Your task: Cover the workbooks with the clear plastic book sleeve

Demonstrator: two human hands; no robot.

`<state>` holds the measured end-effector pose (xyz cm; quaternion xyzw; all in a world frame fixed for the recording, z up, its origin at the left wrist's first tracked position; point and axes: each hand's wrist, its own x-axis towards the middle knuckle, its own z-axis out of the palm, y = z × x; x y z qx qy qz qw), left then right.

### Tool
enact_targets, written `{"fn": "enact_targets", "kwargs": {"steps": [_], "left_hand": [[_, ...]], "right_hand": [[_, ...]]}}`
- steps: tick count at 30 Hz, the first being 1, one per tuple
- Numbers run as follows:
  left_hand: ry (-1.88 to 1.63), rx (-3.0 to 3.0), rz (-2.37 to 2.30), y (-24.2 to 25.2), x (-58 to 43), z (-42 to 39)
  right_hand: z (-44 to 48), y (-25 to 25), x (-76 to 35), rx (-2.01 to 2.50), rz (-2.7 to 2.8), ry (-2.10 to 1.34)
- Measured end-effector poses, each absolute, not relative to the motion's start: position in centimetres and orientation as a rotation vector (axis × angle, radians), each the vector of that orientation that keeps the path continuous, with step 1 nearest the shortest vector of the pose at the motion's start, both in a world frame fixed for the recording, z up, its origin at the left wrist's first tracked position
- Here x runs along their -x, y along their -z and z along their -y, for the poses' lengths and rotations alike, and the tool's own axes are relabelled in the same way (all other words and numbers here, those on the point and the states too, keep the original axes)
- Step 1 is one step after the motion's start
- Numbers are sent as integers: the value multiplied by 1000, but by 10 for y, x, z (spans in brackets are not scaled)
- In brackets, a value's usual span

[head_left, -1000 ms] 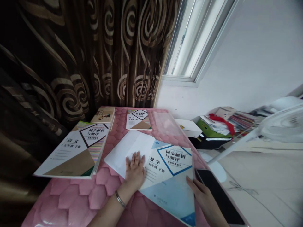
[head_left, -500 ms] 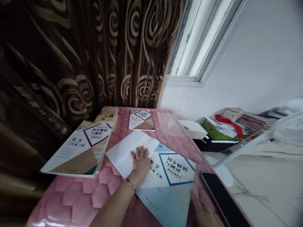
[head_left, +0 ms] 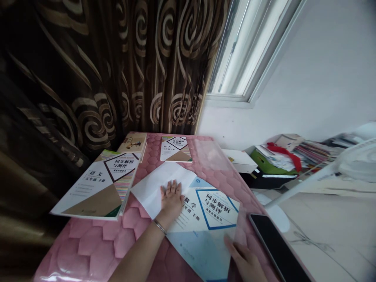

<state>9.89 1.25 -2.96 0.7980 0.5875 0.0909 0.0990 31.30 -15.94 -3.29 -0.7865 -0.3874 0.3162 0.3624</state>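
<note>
A blue-and-white math workbook point(head_left: 202, 239) with Chinese print lies at an angle on the table before me. A blank white sheet point(head_left: 155, 184) sticks out from its left side. My left hand point(head_left: 172, 199), a bracelet on its wrist, rests flat across the sheet and the workbook's left part, fingers spread. At the workbook's lower right edge, my right hand point(head_left: 245, 260) has its thumb on the cover and grips the edge. Its other fingers are mostly hidden. A black phone point(head_left: 276, 246) lies to the right of that hand.
The table has a pink, hexagon-patterned padded cover point(head_left: 96, 239). On its left lie a larger workbook point(head_left: 100, 188) and a brown book point(head_left: 133, 143); another workbook point(head_left: 176, 149) is at the back. Dark curtains point(head_left: 164, 70) hang behind. Beyond the right edge are a white box point(head_left: 241, 159) and piled papers point(head_left: 274, 160).
The math workbook has shifted slightly left. My right hand has moved left and up onto its edge, and my left hand has slid slightly left.
</note>
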Motion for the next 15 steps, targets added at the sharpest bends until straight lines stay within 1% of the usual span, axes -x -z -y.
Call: {"fn": "enact_targets", "kwargs": {"steps": [2, 6, 10, 15], "left_hand": [[-276, -2368, -1716, 28, -96, -12], [-293, -2362, -1699, 24, -94, -9], [-385, -2405, -1686, 26, -92, -6], [-354, -2491, -1487, 31, -82, -1]], "right_hand": [[160, 31, -313, 2031, 1038, -876], [161, 32, -311, 1978, 998, -831], [161, 33, -304, 1935, 972, -776], [155, 25, -311, 1792, 924, -745]]}}
